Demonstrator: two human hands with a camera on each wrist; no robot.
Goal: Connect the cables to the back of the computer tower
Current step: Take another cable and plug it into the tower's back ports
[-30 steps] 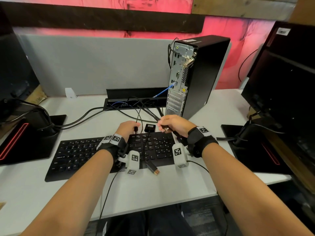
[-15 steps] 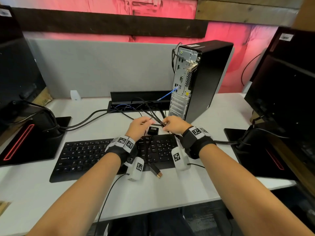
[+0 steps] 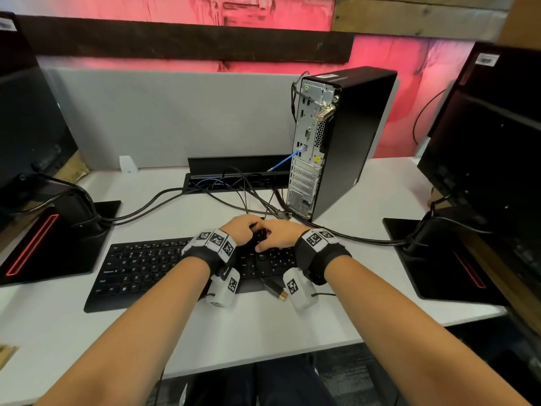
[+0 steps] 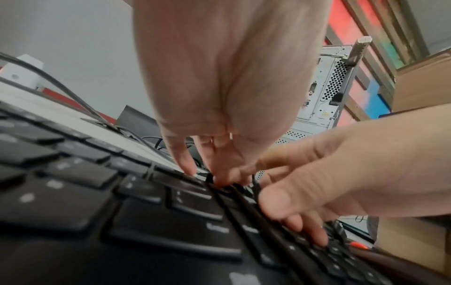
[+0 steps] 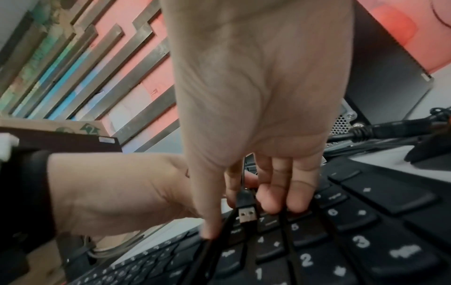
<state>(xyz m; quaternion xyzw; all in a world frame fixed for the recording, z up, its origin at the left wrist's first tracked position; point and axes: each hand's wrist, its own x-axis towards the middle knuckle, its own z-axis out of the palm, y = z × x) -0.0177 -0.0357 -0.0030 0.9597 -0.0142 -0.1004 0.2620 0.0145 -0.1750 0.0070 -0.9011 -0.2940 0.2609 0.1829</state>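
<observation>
Only right wrist shows USB plug (image 5: 247, 212), seemingly pinched.

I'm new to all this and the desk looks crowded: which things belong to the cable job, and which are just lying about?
Part of the job:
computer tower
USB plug
gold-tipped plug
blue cable, already plugged in
left hand
right hand

Just there:
keyboard
monitor stands
grey divider

The head camera looked forward and down from above the desk (image 3: 263, 332), taking in the keyboard (image 3: 152, 268) and the tower (image 3: 345, 136) beyond. Each wrist camera sat low over the keys, very near, looking along its palm toward the tower. All three views shared the keyboard's right end, where both hands met.
</observation>
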